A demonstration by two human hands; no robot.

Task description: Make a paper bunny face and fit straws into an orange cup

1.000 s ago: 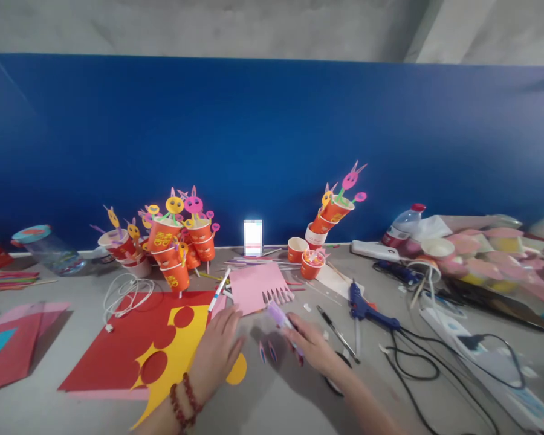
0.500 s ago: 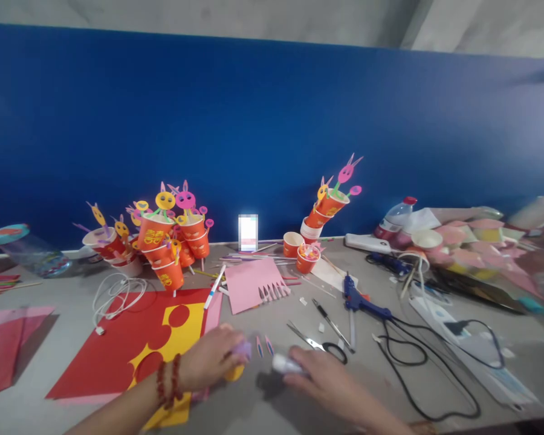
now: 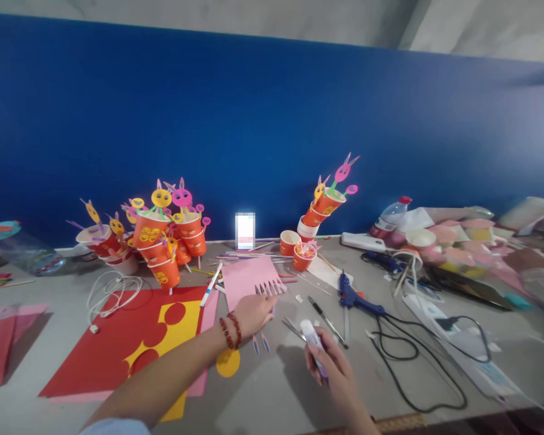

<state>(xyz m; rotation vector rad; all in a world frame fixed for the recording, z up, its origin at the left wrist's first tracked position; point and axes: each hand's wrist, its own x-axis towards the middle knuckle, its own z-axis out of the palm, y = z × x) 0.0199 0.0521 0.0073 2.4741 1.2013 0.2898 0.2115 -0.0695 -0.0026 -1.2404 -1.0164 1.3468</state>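
Within the right hand (image 3: 334, 364), a tilted glue stick (image 3: 310, 333).

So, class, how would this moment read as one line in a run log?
left hand: at near edge of pink sheet, grip unclear | right hand: holding glue stick | nearby: yellow disc, pointed paper pieces, scissors

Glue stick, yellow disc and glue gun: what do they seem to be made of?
Glue stick, in the right hand: probably smooth plastic, going by its even, rounded tube, white above and purple below.
Yellow disc: likely matte paper or card; it lies flat, with no glare.
Glue gun: body apparently hard blue plastic, evenly coloured; gloss unclear.
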